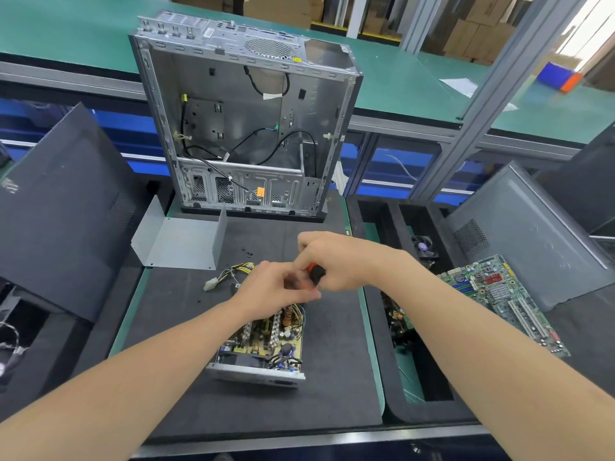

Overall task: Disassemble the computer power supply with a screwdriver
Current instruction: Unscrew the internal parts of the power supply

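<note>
The open power supply [256, 374] holds its board [263, 337]. Above its far end, my right hand [336, 261] grips the screwdriver [316, 272]; my left hand [273, 287] pinches it lower down.

Right hand [333, 261] grips the screwdriver [316, 273]; left hand [273, 287] pinches its lower end.

view: single head-worn wide-angle camera | position: above the near edge of the dark work mat [332, 377] | facing: forward and steeply down | nearness: close, forearms enter from both bottom corners, left hand [273, 287] and right hand [339, 261] meet at the screwdriver [316, 272] mid-frame | far field: open computer case [239, 128] stands beyond
</note>
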`<action>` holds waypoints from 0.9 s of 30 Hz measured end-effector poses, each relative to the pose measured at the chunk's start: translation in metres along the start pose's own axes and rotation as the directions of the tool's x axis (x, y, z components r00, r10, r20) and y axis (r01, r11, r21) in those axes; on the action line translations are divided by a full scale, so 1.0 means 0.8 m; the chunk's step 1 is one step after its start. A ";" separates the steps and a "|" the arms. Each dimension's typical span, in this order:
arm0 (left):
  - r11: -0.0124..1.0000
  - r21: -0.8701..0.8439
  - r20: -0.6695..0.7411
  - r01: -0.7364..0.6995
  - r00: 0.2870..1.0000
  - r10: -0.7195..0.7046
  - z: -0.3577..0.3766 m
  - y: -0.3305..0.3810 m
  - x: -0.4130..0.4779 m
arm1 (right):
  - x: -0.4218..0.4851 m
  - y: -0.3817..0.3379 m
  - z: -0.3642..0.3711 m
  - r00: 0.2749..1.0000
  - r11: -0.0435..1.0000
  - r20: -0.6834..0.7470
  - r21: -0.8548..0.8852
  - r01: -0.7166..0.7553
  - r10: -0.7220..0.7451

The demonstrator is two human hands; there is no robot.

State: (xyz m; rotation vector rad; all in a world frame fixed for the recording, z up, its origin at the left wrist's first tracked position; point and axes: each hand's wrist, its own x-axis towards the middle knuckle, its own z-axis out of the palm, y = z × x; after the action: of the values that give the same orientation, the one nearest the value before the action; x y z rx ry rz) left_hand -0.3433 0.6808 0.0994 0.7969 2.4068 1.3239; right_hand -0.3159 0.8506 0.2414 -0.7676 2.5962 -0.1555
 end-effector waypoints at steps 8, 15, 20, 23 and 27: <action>0.999 0.041 0.001 0.025 1.000 -0.025 0.001 0.000 0.001 | 0.022 -0.042 0.039 0.754 0.775 -0.358 -0.116 -0.622 0.551; 0.999 0.032 0.006 -0.006 1.000 0.006 0.000 -0.002 0.001 | 0.005 -0.014 0.011 0.983 0.985 -0.073 -0.031 -0.170 0.168; 1.000 0.025 0.004 -0.003 1.000 0.003 -0.001 0.002 0.000 | 0.001 -0.008 0.012 0.994 0.997 -0.080 -0.009 -0.071 0.070; 0.997 0.067 -0.014 -0.032 0.999 0.033 0.000 0.004 0.003 | 0.001 -0.020 0.022 0.944 0.962 -0.212 -0.046 -0.269 0.254; 0.984 0.131 0.067 -0.122 0.991 0.114 -0.006 0.003 0.000 | 0.011 -0.037 0.032 0.877 0.892 -0.272 -0.113 -0.437 0.395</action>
State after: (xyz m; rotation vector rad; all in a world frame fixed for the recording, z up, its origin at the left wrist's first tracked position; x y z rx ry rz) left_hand -0.3449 0.6788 0.1038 1.0152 2.4568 1.1701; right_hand -0.2969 0.8216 0.2217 -0.2292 2.9693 0.1152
